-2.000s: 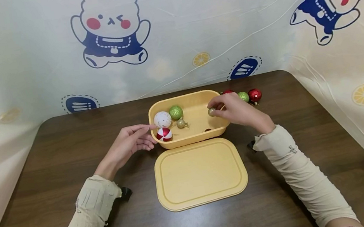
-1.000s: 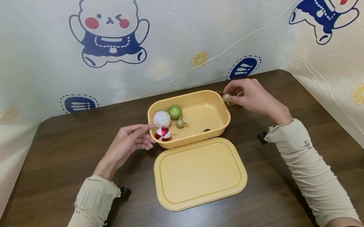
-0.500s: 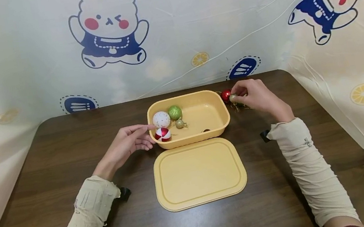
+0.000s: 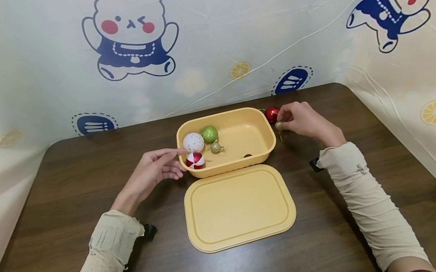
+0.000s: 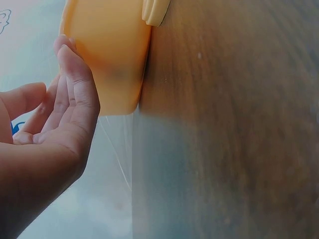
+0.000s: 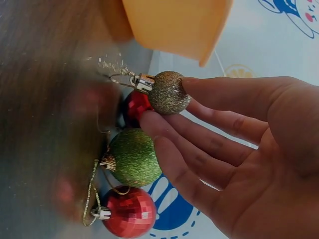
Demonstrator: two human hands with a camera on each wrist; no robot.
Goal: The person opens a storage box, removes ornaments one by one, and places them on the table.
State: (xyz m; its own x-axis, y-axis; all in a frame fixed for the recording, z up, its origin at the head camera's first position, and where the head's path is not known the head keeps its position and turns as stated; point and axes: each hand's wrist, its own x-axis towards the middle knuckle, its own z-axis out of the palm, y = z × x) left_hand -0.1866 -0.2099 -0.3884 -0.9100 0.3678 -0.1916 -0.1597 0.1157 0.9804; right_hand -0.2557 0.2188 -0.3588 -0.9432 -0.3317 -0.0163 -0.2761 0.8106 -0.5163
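My right hand (image 4: 305,122) pinches a small gold glitter bauble (image 6: 170,93), its metal cap and loop pointing down, just right of the yellow box (image 4: 231,168). Close by lie a red bauble (image 4: 271,114) and, in the right wrist view, a green glitter bauble (image 6: 134,158) and a faceted red bauble (image 6: 129,211); the hand hides these last two from the head view. My left hand (image 4: 150,176) rests with loose fingers against the box's left end. Inside are a white speckled bauble (image 4: 193,143), a green one (image 4: 210,134), a red-and-white one (image 4: 195,160) and a small gold one (image 4: 215,147).
A yellow lid (image 4: 239,208) lies flat in front of the box on the dark wooden table (image 4: 169,265). Near the box's front wall, a small dark thing (image 4: 247,155) is partly visible. A printed cloth (image 4: 210,24) hangs behind the table.
The right hand has carried the gold bauble from inside the box over its right wall, then down beside the red bauble. My left hand has stayed in place.
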